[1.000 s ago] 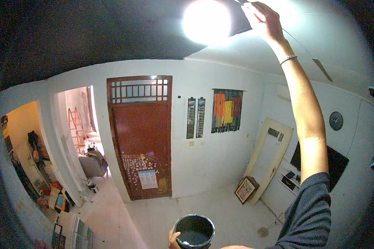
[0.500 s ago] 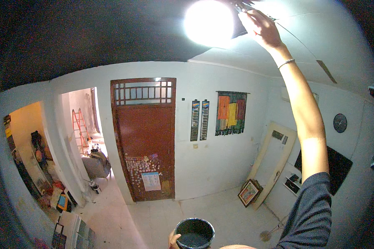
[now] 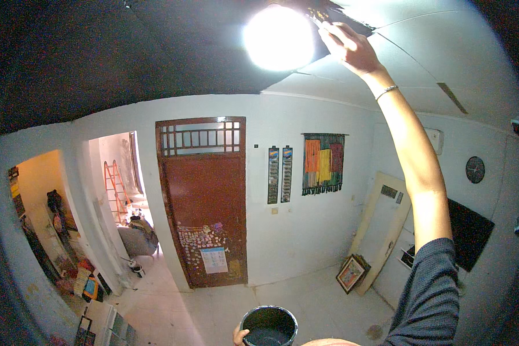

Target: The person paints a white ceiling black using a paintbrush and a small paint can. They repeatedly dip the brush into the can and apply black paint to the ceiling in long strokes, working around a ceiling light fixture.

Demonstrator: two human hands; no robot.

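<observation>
Raised to the ceiling, my right hand (image 3: 346, 47) grips a small tool, apparently a paintbrush (image 3: 318, 18), mostly hidden by fingers and glare. It meets a dark, ragged-edged patch beside a glowing round lamp (image 3: 278, 38). The ceiling is black (image 3: 127, 57) to the left and white (image 3: 415, 63) to the right. At the bottom, my left hand (image 3: 239, 334) holds a round black bucket (image 3: 269, 323) by its side, dark inside.
A brown door (image 3: 200, 190) stands in the far wall between an open doorway with an orange ladder (image 3: 114, 187) and a woven hanging (image 3: 323, 161). A pale door (image 3: 372, 219) leans right, with a picture frame (image 3: 352, 274) at its foot. A dark screen (image 3: 467, 233) hangs rightmost, below a clock.
The room sits lower in the picture as the view has tilted up. My right hand has shifted slightly down and left in view along the ceiling patch beside the lamp.
</observation>
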